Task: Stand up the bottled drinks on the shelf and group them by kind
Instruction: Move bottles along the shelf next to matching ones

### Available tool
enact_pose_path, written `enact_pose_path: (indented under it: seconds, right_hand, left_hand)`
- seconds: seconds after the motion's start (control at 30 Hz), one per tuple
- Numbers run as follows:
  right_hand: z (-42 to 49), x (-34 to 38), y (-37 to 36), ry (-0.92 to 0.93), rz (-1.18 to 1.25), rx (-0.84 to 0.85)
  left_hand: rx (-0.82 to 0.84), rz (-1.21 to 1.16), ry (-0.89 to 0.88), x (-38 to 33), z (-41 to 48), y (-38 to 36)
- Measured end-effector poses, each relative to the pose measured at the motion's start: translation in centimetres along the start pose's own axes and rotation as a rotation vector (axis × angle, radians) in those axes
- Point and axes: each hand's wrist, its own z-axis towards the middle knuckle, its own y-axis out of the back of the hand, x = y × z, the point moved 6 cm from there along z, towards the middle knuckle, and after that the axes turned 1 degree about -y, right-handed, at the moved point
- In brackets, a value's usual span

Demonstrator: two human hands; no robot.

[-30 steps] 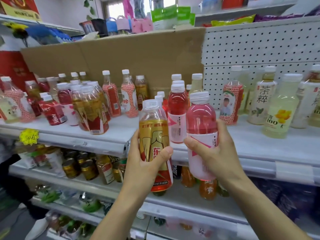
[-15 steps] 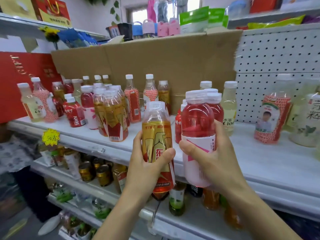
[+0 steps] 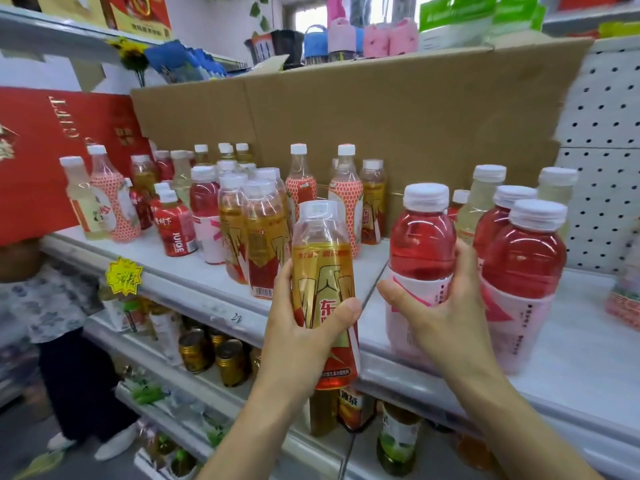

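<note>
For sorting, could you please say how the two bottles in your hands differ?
The slim plastic bottle of amber drink in the left hand has a gold label and clear cap; the squat plastic bottle of red drink in the right hand has a pink label and white cap. Both are upright.

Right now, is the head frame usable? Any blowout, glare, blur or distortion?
Head view: window blown out. Head view: wide-angle bend tilts the pegboard and bows the shelf edge. Head view: glare streaks on the neck of the gold bottle, label readable. Head view: red bottle sharp, bottle at the right border smeared.
</note>
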Motion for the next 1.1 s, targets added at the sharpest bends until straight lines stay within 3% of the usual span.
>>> enact_pose_path:
  seconds: [0.17,0.43,0.57,0.63,0.73,0.8,0.9,1.1]
  right_hand:
    - [0.7,-1.4,-3.0,-0.044,-0.063,-0.109]
    - [0.3,-1.2,-5.7,-0.049,-0.262,-0.437]
    - [-2.4,4.0,-8.7,0.184,-0.411,-0.585]
    - [-3.3,7.0,-12.7,0.225,-0.339,-0.426]
    - [-4.1,9.2,-20.8,0.020,-0.105,0.037]
    - [-4.5,9.7,-25.2,-0.085,0.027,0.210]
    - [-4.3,9.8,-30.0,-0.128,0.116,0.318]
    - [-1.9,9.3,-36.0,-0.106,0.063,0.274]
  left_hand:
    - [0.078,0.015,0.025,1.0,1.7,3.1]
    - [0.212,0.037,0.027,0.8,3.8,10.8]
    - [0.238,0.022,0.000,0.4,4.4,15.1]
    - [0.250,0.007,-0.014,0.4,4.7,17.3]
    - [0.268,0.021,-0.030,0.7,5.2,20.3]
    - [0.270,0.038,-0.046,1.1,5.8,22.2]
    - [0.251,0.053,-0.076,1.6,6.8,24.7]
    - [0.240,0.081,-0.090,3.4,10.2,28.4]
